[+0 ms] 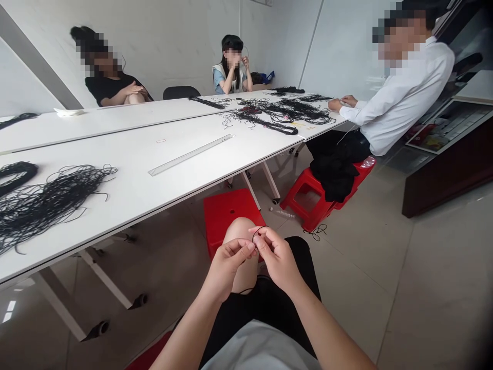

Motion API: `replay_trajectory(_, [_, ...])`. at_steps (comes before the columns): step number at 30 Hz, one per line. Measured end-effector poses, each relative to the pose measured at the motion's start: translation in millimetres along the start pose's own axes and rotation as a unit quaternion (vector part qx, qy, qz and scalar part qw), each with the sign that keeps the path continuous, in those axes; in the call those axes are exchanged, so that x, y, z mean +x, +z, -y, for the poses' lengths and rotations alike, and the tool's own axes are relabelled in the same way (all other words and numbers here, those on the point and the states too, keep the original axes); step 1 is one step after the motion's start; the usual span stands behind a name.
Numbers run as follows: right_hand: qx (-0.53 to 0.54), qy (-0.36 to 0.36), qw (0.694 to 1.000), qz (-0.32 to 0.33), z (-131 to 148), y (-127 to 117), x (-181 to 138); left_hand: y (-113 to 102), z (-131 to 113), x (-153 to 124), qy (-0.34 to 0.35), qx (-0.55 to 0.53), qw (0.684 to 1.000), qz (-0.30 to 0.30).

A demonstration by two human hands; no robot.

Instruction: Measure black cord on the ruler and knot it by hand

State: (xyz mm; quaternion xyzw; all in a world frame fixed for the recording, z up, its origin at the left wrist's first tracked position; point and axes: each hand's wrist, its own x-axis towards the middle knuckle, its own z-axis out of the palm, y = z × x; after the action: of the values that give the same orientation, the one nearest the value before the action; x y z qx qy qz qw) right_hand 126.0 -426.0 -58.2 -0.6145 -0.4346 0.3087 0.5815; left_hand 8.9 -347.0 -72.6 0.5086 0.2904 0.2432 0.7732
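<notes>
Black cord [259, 234] pinched between left hand [227, 268] and right hand [277, 258], white table [215, 164] alongside, tiled floor [423, 288] below.

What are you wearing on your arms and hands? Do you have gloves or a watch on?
No gloves here! The left hand and right hand are bare, and no ring, watch or bracelet shows. The forearms have no sleeves on them. Below them there is a pale grey top and something black, maybe shorts or a skirt.
</notes>
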Motion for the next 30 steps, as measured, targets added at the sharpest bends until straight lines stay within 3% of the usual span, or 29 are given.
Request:
replay_trajectory(6, [0.041, 0.016, 0.999, -0.001, -13.1, 7.3, -7.6, -0.3, 1.0, 1.4, -0.018, -0.075, 0.997, -0.031])
replay_trajectory(16, [0.009, 0.022, 1.000, 0.000, -20.8, 12.0, -0.7, -4.8, -0.9, 8.9, 0.003, -0.057, 0.996, -0.067])
replay_trajectory(20, [0.040, 0.057, 0.998, -0.011, -37.4, -4.5, 35.7, -18.9, -24.4, 39.9, 0.051, -0.019, 0.995, -0.090])
replay_trajectory(25, [0.048, 0.118, 0.989, -0.075, -68.1, -44.8, 83.9, -28.9, -53.9, 93.8, -0.011, 0.027, 0.998, -0.054])
replay_trajectory(27, [0.035, 0.120, 0.991, -0.047, -67.1, -52.0, 93.8, -30.6, -58.9, 106.2, -0.025, 0.045, 0.998, -0.047])
replay_trajectory(30, [0.008, 0.081, 0.994, 0.075, -50.6, -42.4, 101.5, -35.3, -62.3, 110.0, -0.012, 0.045, 0.997, -0.068])
